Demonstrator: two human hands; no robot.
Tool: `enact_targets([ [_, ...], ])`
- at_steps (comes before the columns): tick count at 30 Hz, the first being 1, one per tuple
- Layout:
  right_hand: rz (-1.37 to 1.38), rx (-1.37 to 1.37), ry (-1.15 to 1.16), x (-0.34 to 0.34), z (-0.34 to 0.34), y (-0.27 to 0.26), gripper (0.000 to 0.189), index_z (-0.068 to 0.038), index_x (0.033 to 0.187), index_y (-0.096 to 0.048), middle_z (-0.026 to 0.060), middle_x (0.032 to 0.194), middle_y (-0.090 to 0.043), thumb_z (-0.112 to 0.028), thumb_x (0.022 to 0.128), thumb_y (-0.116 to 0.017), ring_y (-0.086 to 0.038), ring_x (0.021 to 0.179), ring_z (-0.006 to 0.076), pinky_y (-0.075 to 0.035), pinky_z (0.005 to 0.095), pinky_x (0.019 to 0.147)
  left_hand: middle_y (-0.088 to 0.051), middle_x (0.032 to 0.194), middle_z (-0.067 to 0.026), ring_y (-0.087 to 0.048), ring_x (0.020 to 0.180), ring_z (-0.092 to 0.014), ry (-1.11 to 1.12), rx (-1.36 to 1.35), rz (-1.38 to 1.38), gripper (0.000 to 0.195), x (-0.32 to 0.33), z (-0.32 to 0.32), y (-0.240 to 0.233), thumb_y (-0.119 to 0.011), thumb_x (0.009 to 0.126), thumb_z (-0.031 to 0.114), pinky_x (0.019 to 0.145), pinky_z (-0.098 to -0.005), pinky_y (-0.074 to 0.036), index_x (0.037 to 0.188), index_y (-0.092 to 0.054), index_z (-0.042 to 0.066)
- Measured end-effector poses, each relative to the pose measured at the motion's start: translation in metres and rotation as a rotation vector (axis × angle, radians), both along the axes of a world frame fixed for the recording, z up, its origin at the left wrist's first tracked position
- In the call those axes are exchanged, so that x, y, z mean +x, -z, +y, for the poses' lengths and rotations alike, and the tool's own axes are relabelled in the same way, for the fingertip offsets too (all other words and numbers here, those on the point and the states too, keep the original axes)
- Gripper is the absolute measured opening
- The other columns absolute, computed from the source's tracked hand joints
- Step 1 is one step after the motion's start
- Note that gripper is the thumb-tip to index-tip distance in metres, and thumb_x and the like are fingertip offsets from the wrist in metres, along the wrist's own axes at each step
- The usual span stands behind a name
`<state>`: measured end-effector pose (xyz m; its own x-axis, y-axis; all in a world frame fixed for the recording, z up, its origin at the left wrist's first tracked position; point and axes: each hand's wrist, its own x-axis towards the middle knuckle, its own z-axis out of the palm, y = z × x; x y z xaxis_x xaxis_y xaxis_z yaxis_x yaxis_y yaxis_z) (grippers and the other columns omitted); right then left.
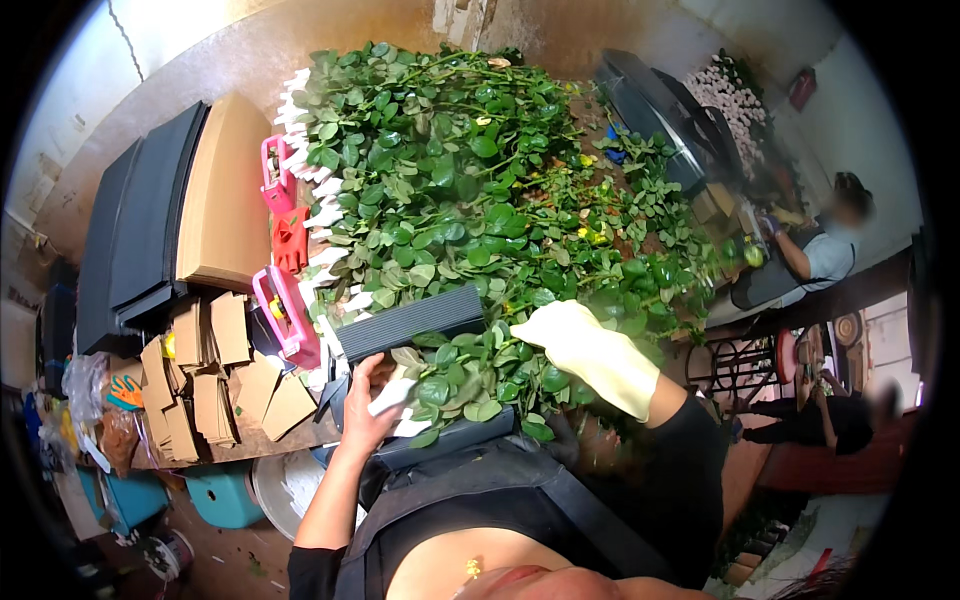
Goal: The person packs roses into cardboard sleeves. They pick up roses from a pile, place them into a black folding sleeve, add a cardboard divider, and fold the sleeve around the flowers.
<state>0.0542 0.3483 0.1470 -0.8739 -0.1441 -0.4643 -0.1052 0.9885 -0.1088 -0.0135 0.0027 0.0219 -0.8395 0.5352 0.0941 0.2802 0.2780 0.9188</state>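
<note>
Long leafy stems, which look like roses with white sleeves over their heads, lie in a wide pile point(450, 172) before me. Close to my body, a white-sleeved flower head point(391, 396) is held in the fingers of my bare left hand point(369, 401). My right hand point(581, 352), in a pale yellow glove, is closed around leafy stems at the pile's near edge; the fingertips are partly hidden. Between the hands lie green leaves point(457, 375). A ridged dark corrugated board point(412, 322) stands just beyond my left hand, and another dark board point(450, 439) lies against my apron.
Two pink tape dispensers point(289, 319) and a red glove point(290, 238) lie left of the pile. Cardboard pieces point(214, 405), stacked brown sheets point(225, 195) and black sheets point(157, 225) stand farther left. Teal bins point(221, 495) are below the table. A co-worker point(814, 247) is at the right.
</note>
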Motion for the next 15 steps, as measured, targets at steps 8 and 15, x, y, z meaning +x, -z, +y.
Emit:
enact_targets([
  [8, -0.148, 0.073, 0.293, -0.001, -0.024, 0.0, 0.031, -0.015, 0.125, -0.07, 0.01, 0.113, -0.074, -0.017, 0.097, -0.057, -0.07, 0.105, 0.0326, -0.056, 0.0416, 0.091, -0.064, 0.124, -0.0144, -0.069, 0.106, -0.029, -0.03, -0.115, 0.04, 0.066, 0.004, 0.0, -0.019, -0.085, 0.08, 0.012, 0.089, -0.0363, -0.057, 0.141, -0.057, 0.012],
  [15, 0.069, -0.679, 0.146, 0.008, 0.047, 0.051, 0.045, -0.008, 0.134, -0.065, 0.0163, 0.126, -0.07, -0.028, 0.095, -0.064, -0.068, 0.115, 0.0278, -0.054, 0.0398, 0.098, -0.062, 0.126, -0.017, -0.065, 0.11, -0.033, 0.055, -0.119, 0.104, 0.048, 0.0, 0.002, -0.014, -0.081, 0.084, 0.012, 0.09, -0.0395, -0.055, 0.129, -0.065, 0.008],
])
